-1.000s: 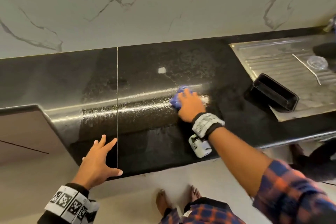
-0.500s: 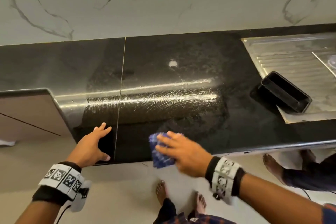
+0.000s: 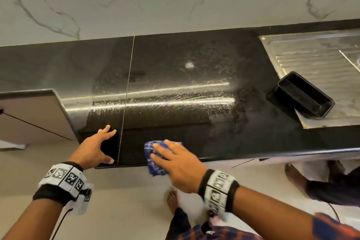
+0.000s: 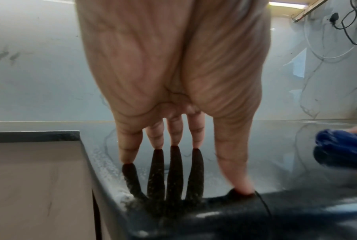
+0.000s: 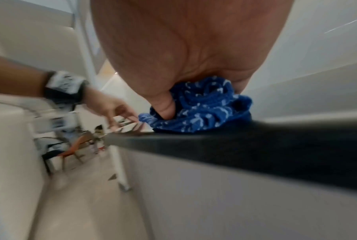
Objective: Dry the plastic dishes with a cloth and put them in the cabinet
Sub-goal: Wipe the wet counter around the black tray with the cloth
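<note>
On the counter (image 3: 194, 60), the cloth (image 3: 155, 161) lies at the front edge; the dish (image 3: 300, 95) sits far right.

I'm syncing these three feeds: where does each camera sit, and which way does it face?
Head: worn high, faces down at the black countertop; both forearms, bare feet show.
Left wrist: under the left hand, faces along its fingers towards the wall.
Right wrist: under the right hand, faces along the counter's front edge.
Shared: the blue cloth, seen in all three.
</note>
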`<state>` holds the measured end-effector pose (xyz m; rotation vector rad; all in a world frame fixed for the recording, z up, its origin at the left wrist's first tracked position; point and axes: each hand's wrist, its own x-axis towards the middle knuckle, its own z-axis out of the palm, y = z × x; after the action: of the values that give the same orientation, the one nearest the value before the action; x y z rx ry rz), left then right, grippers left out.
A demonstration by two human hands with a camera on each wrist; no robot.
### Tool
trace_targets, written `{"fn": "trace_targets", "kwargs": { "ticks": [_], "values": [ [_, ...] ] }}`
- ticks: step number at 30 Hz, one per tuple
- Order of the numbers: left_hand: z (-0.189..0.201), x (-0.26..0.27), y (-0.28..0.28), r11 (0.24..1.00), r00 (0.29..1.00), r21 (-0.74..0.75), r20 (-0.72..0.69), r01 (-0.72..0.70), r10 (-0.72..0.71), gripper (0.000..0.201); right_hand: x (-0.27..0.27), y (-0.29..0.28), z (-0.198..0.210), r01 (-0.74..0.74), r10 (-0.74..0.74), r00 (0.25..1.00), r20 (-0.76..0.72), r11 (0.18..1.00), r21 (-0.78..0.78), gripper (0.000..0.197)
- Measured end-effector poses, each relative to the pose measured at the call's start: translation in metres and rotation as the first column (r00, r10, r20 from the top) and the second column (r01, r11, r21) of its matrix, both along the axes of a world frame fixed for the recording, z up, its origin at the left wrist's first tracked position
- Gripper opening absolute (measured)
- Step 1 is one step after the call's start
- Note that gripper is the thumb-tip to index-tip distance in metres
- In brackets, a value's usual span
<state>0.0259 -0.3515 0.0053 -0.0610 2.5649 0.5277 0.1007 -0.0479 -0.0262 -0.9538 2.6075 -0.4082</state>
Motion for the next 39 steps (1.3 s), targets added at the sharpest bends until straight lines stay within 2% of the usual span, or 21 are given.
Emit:
{"fn": "trace_targets", "kwargs": {
  "ticks": [3, 6, 8, 10, 11, 13, 15, 17, 19, 21, 25, 27, 28, 30, 33, 36, 39],
  "values": [
    [-0.001, 0.008, 0.003, 1.0, 1.0, -0.013, -0.015, 0.019, -0.019, 0.099, -0.022, 0.069, -0.005, 0.108, -0.104, 0.992, -0.073, 0.993, 0.051, 0.063],
    [-0.006, 0.02, 0.013, 0.999, 0.998, 0.012, -0.05, 0.036, -0.035, 0.094, -0.082, 0.133, -0.002, 0.374, -0.365, 0.927, -0.084, 0.91, 0.178, 0.069],
    [-0.009, 0.026, 0.025, 0.998, 0.995, 0.006, -0.077, 0.065, -0.065, 0.092, -0.117, 0.147, 0.002, 0.517, -0.509, 0.854, -0.103, 0.814, 0.265, 0.068],
    [-0.011, 0.028, 0.043, 0.992, 0.99, -0.032, -0.075, 0.12, -0.122, 0.088, -0.132, 0.129, 0.006, 0.566, -0.548, 0.824, -0.145, 0.776, 0.278, 0.068],
    [-0.011, 0.027, 0.055, 0.988, 0.986, -0.05, -0.065, 0.147, -0.151, 0.086, -0.13, 0.111, 0.009, 0.552, -0.522, 0.834, -0.18, 0.795, 0.252, 0.064],
    [-0.011, 0.022, 0.076, 0.98, 0.98, -0.065, -0.056, 0.186, -0.19, 0.086, -0.105, 0.074, 0.013, 0.407, -0.368, 0.904, -0.217, 0.896, 0.177, 0.05],
    [-0.012, 0.015, 0.096, 0.974, 0.974, -0.066, -0.055, 0.216, -0.22, 0.086, -0.054, 0.053, 0.008, 0.223, -0.202, 0.963, -0.18, 0.969, 0.107, 0.053],
    [-0.014, 0.01, 0.113, 0.971, 0.97, -0.059, -0.053, 0.234, -0.237, 0.087, -0.002, 0.06, 0.003, 0.163, -0.153, 0.981, -0.122, 0.984, 0.069, 0.058],
    [-0.015, 0.009, 0.126, 0.966, 0.966, -0.056, -0.036, 0.254, -0.256, 0.086, 0.02, 0.093, -0.003, 0.184, -0.178, 0.979, -0.1, 0.982, 0.052, 0.059],
    [-0.017, 0.011, 0.138, 0.958, 0.959, -0.073, -0.033, 0.278, -0.281, 0.087, 0.009, 0.14, -0.005, 0.274, -0.264, 0.959, -0.105, 0.957, 0.092, 0.06],
    [-0.017, 0.012, 0.153, 0.952, 0.953, -0.093, -0.049, 0.293, -0.298, 0.089, -0.059, 0.22, -0.005, 0.538, -0.532, 0.842, -0.091, 0.811, 0.232, 0.067],
    [-0.014, 0.011, 0.16, 0.945, 0.947, -0.093, -0.048, 0.313, -0.319, 0.088, -0.092, 0.225, 0.001, 0.628, -0.621, 0.775, -0.117, 0.736, 0.254, 0.061],
    [-0.013, 0.01, 0.164, 0.941, 0.943, -0.094, -0.049, 0.325, -0.33, 0.088, -0.102, 0.216, 0.004, 0.636, -0.621, 0.77, -0.145, 0.731, 0.249, 0.06],
    [-0.011, 0.008, 0.174, 0.933, 0.934, -0.095, -0.055, 0.346, -0.352, 0.089, -0.105, 0.185, 0.007, 0.578, -0.544, 0.814, -0.204, 0.793, 0.192, 0.055],
    [-0.01, 0.001, 0.191, 0.925, 0.925, -0.088, -0.06, 0.368, -0.374, 0.09, -0.051, 0.148, 0.004, 0.34, -0.319, 0.93, -0.184, 0.935, 0.098, 0.053],
    [-0.013, -0.003, 0.207, 0.915, 0.915, -0.087, -0.05, 0.394, -0.399, 0.09, 0.024, 0.161, 0.005, 0.307, -0.291, 0.941, -0.172, 0.949, 0.075, 0.057],
    [-0.015, -0.002, 0.218, 0.91, 0.913, -0.091, -0.019, 0.404, -0.407, 0.091, 0.035, 0.227, 0.002, 0.444, -0.435, 0.895, -0.094, 0.891, 0.101, 0.06]
  ]
}}
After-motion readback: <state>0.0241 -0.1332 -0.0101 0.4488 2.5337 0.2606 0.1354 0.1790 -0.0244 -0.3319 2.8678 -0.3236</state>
